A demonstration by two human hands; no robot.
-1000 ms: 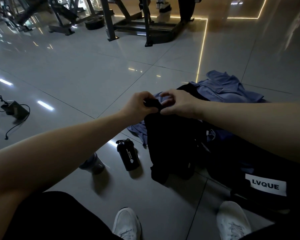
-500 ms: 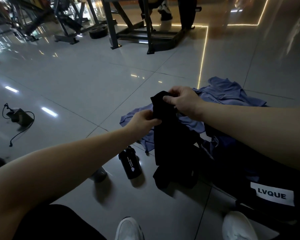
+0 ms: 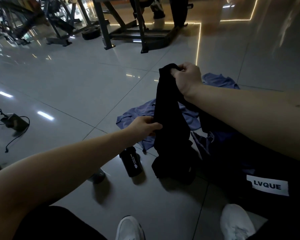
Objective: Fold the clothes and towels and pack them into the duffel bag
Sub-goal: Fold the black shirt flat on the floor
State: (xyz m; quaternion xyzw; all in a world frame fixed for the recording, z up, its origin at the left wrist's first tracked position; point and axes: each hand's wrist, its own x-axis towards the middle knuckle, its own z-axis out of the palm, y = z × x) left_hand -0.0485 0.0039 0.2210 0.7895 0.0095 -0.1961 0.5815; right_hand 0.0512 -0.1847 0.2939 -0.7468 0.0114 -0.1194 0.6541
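- Gripping the top of a black garment [image 3: 170, 122], the right hand [image 3: 187, 78] has its fingers curled tight round a bunch of the cloth, with the thumb pressed against it.
- The left hand [image 3: 144, 127] pinches the garment's left edge lower down. The thumb lies on top and the fingers are tucked behind the cloth.
- Between the two grips the garment hangs as a long dark strip. Below the left fingers it runs on down, and its lower end lies crumpled on the floor tiles.
- Beyond the left fingertips, behind the hanging cloth, a blue garment [image 3: 137, 115] lies rumpled on the floor.
- Below the right wrist and forearm sits the black duffel bag [image 3: 232, 179], bearing a white label [image 3: 268, 185] that reads LVQUE — the dim light hides whether the bag stands open.
- A black bottle [image 3: 131, 161] lies on the tiles just below the left hand, beside the garment's crumpled end.
- A greyish bottle [image 3: 98, 176] shows partly from under the left forearm.
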